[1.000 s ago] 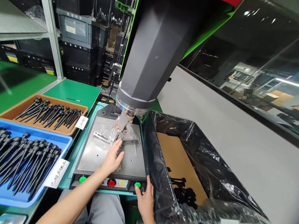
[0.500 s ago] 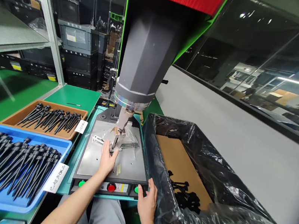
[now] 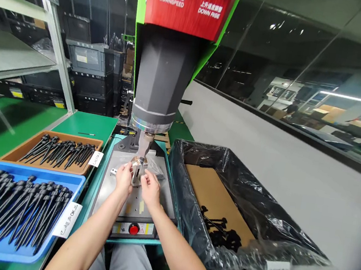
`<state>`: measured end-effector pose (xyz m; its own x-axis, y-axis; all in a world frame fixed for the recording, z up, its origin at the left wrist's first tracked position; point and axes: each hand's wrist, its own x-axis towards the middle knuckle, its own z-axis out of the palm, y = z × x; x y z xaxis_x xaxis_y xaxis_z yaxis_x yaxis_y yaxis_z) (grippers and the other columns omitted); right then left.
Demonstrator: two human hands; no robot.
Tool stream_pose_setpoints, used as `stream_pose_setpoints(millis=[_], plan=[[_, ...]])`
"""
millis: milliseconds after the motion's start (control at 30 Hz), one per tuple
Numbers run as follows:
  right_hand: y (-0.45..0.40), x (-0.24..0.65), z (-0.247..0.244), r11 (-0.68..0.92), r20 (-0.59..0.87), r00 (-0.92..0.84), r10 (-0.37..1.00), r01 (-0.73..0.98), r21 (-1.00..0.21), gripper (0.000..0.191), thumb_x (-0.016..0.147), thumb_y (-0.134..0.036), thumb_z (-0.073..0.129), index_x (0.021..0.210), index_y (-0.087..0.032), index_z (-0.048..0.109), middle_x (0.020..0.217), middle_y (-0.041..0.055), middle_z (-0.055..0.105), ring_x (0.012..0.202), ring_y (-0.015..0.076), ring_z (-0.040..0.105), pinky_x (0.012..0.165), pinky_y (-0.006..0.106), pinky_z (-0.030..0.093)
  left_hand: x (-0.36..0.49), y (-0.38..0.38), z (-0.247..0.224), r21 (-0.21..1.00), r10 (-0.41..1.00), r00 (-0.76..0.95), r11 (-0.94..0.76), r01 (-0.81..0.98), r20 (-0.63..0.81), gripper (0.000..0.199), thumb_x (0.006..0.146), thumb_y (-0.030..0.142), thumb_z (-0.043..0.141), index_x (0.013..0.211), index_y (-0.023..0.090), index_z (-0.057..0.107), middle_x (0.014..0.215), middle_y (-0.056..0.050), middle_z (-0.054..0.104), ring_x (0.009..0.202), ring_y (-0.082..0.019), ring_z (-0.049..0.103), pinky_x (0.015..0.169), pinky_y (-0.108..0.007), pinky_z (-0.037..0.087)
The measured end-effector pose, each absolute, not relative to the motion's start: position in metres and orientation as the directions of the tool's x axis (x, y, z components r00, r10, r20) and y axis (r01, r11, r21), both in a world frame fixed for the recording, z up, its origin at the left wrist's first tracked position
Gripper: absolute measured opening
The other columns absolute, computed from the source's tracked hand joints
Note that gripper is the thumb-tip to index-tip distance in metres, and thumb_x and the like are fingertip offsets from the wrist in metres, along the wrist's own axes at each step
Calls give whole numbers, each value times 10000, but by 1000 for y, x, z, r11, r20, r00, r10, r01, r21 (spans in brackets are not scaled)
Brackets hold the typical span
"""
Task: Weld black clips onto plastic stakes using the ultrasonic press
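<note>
My left hand [image 3: 124,179] is at the left side of the small metal fixture [image 3: 136,174] under the press, its fingers curled in. From the other side, my right hand [image 3: 150,188] reaches the fixture with thumb and fingers drawn together. What either hand pinches is too small or hidden to make out. The metal horn [image 3: 145,144] of the press comes down just above the fixture, which stands on a grey metal base plate [image 3: 105,196]. A red button [image 3: 133,229] sits on the plate's front panel.
To the left, a blue tray [image 3: 80,185] and a brown tray [image 3: 9,154] hold many black long-stemmed parts. On the right stands a bin lined with black plastic [image 3: 185,209], with several black parts [image 3: 224,235] on cardboard. The press body [image 3: 163,73] hangs overhead.
My right hand has left the green button at the panel's right end and moved up to the fixture. My left hand has shifted slightly left, its fingers now curled. The view has tilted up.
</note>
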<state>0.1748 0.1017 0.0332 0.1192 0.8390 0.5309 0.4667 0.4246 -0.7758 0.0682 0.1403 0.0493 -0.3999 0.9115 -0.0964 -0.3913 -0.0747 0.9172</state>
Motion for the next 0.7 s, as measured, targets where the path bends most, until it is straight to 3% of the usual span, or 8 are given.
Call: stream_pose_setpoints(millis=[267,467,567,700], plan=[[144,157,57,314,565,210,798,656,-686,370,844,-310,593,1178,-181,683,935,86,534,920,243,543,887,379,464,61,140,86,857,934,-337,-72,-510,-122,130,799,258,620,857,149,579,876,-69,674,766,-135,638,683,-256,507],[160,153,72,225,494,214,843,693,-685,223,809,-280,655,978,-160,737,938,99,558,954,266,515,891,388,437,58,139,93,825,941,-304,-50,-563,-151,164,760,268,676,846,161,587,930,-66,681,796,-133,667,673,-233,521],[162,153,77,281,537,188,822,687,-670,164,832,-291,628,900,-168,713,922,85,570,937,252,518,885,381,438,56,141,94,807,938,-304,-49,-589,-165,179,737,270,711,823,167,594,944,-58,679,815,-134,677,646,-211,517],[145,157,75,432,666,180,724,634,-641,181,862,-282,568,965,-166,662,996,106,578,1005,253,534,930,398,437,50,138,94,787,932,-311,-49,-615,-185,113,764,222,694,793,163,602,998,-75,686,818,-136,683,636,-204,530]])
